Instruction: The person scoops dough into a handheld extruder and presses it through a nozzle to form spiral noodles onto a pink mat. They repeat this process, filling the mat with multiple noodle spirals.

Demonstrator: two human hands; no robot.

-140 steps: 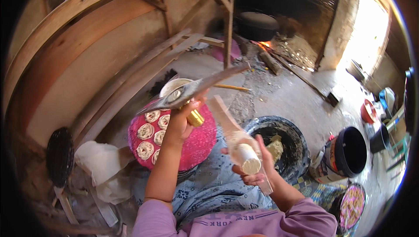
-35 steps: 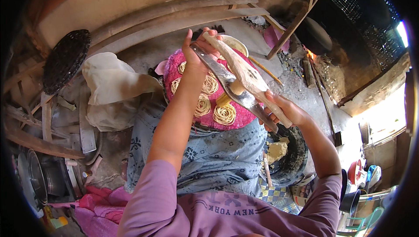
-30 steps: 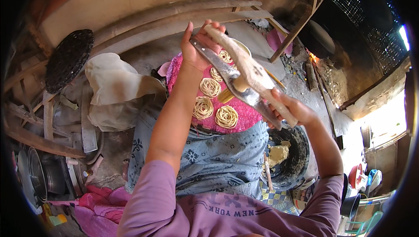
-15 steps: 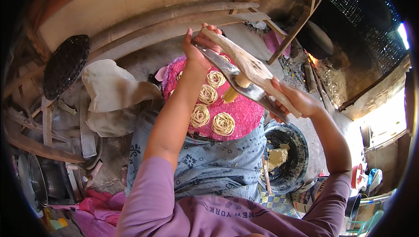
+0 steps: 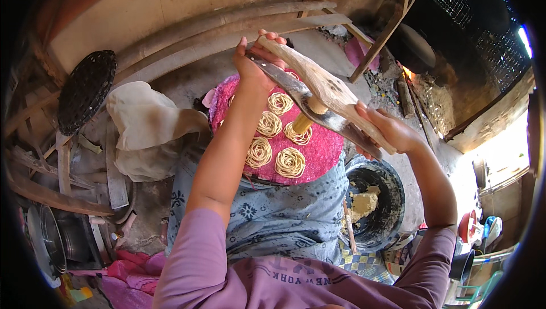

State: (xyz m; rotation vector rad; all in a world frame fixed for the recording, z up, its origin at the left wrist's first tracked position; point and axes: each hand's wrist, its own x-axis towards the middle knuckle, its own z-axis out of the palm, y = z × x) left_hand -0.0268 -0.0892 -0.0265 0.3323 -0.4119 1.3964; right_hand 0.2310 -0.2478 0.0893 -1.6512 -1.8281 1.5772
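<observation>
A two-part press is held diagonally over a round pink-covered tray (image 5: 324, 155): a pale wooden bar (image 5: 313, 77) above, a metal bar (image 5: 335, 123) with a brass cylinder (image 5: 303, 122) below. My left hand (image 5: 256, 61) grips the upper-left end and my right hand (image 5: 387, 134) the lower-right end, fingers round both bars. Coiled noodle-like nests of pale dough (image 5: 290, 162) lie on the tray, with strands coiled directly under the cylinder. The tray sits at my knees on blue patterned cloth (image 5: 256, 212).
A dark tub (image 5: 375, 226) holds a dough lump (image 5: 364, 204) at right. A black woven tray (image 5: 85, 90) and pale cloth (image 5: 136, 113) are at left, with loose timber and pots (image 5: 48, 238). A wood fire (image 5: 407, 73) burns under a black pot at back right, near wooden framing.
Earlier my hands held the two press parts apart; they now grip them joined over the tray. Since half a second ago, more strands have formed a nest under the cylinder.
</observation>
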